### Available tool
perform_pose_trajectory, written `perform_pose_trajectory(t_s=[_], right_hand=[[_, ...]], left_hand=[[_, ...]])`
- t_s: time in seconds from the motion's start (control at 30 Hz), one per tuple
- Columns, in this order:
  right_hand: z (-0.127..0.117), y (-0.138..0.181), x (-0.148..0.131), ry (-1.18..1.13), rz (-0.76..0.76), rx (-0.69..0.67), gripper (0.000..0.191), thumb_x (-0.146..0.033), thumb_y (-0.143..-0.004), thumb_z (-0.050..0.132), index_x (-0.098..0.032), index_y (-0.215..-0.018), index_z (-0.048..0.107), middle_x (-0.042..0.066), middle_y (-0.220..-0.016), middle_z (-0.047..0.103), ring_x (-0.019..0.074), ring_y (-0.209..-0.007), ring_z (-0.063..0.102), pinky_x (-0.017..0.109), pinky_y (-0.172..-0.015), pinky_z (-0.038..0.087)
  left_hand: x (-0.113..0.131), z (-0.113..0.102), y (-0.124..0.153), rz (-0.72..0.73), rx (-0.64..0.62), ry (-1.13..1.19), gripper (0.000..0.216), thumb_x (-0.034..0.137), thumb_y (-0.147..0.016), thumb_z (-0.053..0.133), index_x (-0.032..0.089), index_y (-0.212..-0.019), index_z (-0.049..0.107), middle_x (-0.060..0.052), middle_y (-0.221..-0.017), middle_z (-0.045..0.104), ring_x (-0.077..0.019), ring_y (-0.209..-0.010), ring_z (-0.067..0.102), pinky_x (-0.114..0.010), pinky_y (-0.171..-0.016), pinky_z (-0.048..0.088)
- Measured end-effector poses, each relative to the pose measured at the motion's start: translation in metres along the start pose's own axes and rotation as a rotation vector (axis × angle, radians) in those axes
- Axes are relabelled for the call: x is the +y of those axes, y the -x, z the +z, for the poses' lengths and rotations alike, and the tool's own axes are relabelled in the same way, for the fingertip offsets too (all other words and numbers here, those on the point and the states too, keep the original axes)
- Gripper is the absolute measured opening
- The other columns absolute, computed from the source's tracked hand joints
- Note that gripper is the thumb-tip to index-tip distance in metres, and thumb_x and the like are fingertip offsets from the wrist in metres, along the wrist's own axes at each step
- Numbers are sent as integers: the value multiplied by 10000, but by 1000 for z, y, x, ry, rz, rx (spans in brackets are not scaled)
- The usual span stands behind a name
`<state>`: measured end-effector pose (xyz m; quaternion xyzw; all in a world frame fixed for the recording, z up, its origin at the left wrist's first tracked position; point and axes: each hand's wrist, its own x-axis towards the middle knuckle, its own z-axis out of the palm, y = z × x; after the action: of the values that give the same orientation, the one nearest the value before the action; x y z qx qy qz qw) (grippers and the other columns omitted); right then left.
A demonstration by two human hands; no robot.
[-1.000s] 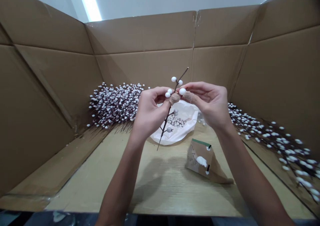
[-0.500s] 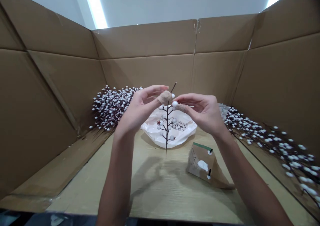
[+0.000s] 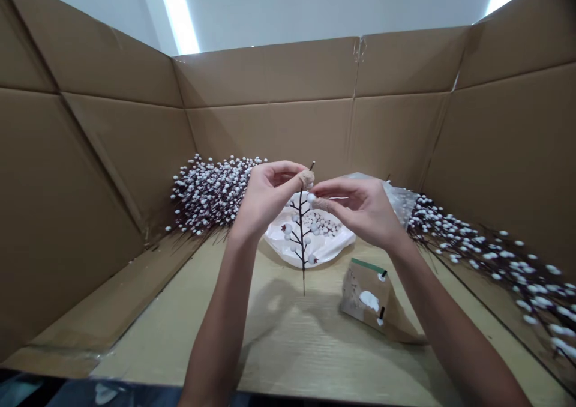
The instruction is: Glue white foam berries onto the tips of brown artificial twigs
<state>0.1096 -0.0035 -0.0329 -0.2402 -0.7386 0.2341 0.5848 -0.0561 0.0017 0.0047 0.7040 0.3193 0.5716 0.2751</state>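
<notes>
Above the table my left hand (image 3: 274, 194) pinches a thin dark artificial berry stem (image 3: 302, 233) near its top. The stem hangs nearly upright, with short side twigs bearing white berries. Between thumb and fingers of my right hand (image 3: 360, 206) is a white berry (image 3: 311, 197) at the stem's right side; I cannot tell whether it sits on a twig. Tan tape wraps both thumbs. Behind the stem lies a white plastic bag (image 3: 274, 239) with many loose white berries (image 3: 326, 224) in it.
A folded cardboard piece (image 3: 364, 299) with a white blob stands at the right front. Bundles of white-berried stems lie at the left (image 3: 211, 191) and right (image 3: 472, 245). Clear plastic (image 3: 402, 201) shows behind my right hand. Cardboard walls (image 3: 270, 74) enclose the table.
Both hands and the stem have come slightly lower in view. The right hand still pinches the white berry, and the left still grips the stem's top.
</notes>
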Motion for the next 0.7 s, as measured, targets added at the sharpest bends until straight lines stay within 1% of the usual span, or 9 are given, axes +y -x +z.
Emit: perform_pose_trajectory(t_s=[0.27,0.33,0.4,0.47,0.53,0.6,0.63,0.67,0.7], right_hand=[[-1,0,-5,15,-8,-10,186,-218,-755,710,-180,-936,723,38,-882,738,168,-812,701,325,-772,604],[-4,0,-9,-3,-13,12,240,-240,-745,725,-175,-975,707,44,-885,734,173,-830,697,324,-776,596],[-10,-2,-8,-8,-19,72,219,-261,-749,722,-170,-947,702,43,-853,728,169,-804,695,311,-751,588],[-16,-6,3,8,-10,159,153,-292,-779,689,-161,-858,695,39,-780,714,155,-728,684,301,-709,576],[-21,-11,26,55,35,205,191,-331,-823,626,-146,-799,669,40,-717,689,146,-662,662,303,-685,561],[-22,-15,60,225,144,108,236,-327,-868,544,-118,-843,650,63,-746,685,156,-682,656,301,-678,541],[-21,-16,78,396,213,-21,235,-274,-889,486,-104,-882,648,78,-786,689,158,-716,650,292,-688,522],[-18,-17,96,590,285,-216,225,-208,-892,451,-106,-928,648,82,-851,694,157,-762,640,286,-721,499],[-15,-16,113,649,322,-305,187,-139,-850,483,-102,-883,664,86,-849,697,165,-756,628,292,-727,478]], left_hand=[[-6,3,-2,31,11,31,129,270,-690,734,158,-749,712,-43,-754,708,-137,-710,642,-232,-640,518],[-6,2,-2,29,23,39,139,274,-680,740,156,-747,708,-44,-753,704,-136,-696,636,-234,-630,517],[-6,1,-2,38,42,47,135,271,-675,743,160,-743,706,-43,-751,699,-131,-683,628,-232,-618,514],[-3,-1,-2,53,64,45,127,269,-676,744,168,-742,706,-42,-753,696,-129,-681,621,-231,-609,511],[-1,-3,-1,63,87,35,125,276,-684,738,175,-750,705,-43,-759,696,-131,-685,620,-237,-609,511],[3,-6,1,71,103,30,132,289,-696,728,181,-767,705,-44,-769,699,-135,-696,624,-246,-617,513],[4,-8,2,77,106,34,137,295,-702,724,184,-780,706,-44,-780,701,-137,-706,628,-250,-627,514],[6,-10,3,84,106,41,142,301,-710,719,187,-794,706,-44,-791,704,-138,-717,632,-251,-636,516],[7,-11,4,89,107,49,148,307,-717,715,190,-807,707,-44,-801,706,-138,-727,635,-251,-642,516]])
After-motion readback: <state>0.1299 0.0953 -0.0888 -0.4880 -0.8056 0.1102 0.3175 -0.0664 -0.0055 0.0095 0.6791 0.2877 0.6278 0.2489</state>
